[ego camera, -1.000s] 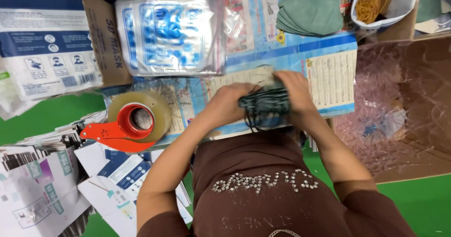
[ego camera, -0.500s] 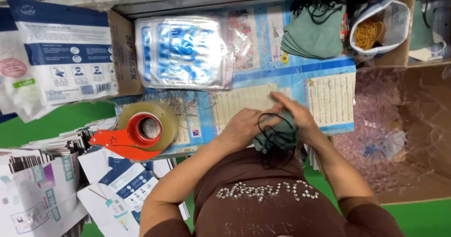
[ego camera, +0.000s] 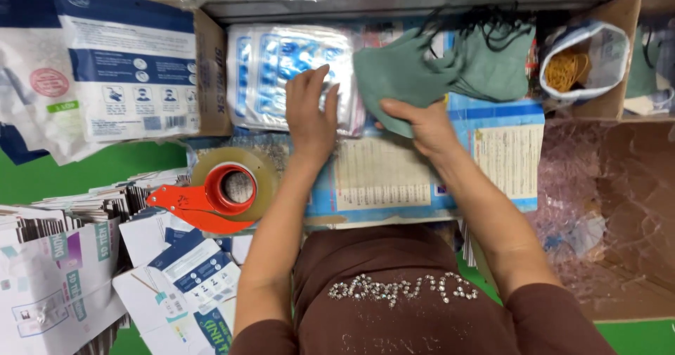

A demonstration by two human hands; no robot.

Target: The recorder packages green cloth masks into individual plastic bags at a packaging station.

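My right hand [ego camera: 420,126] grips a green cloth face mask [ego camera: 394,81] by its lower edge, lifted just off a pile of green masks with black ear loops [ego camera: 492,63]. My left hand [ego camera: 309,112] lies flat, fingers spread, on a stack of clear plastic bags with blue print [ego camera: 281,74]. Both hands are over a blue and white printed sheet [ego camera: 380,172] spread in front of me.
A roll of tape in a red dispenser [ego camera: 221,190] sits left of my left arm. White and blue printed packets [ego camera: 119,67] and flat stacked cartons [ego camera: 63,270] fill the left. A bag of rubber bands [ego camera: 580,63] and a brown cardboard box [ego camera: 619,207] stand at right.
Both hands were together near my chest on a bundle of dark masks. They have since reached forward: the left onto the plastic bags, the right taking a green mask from the pile.
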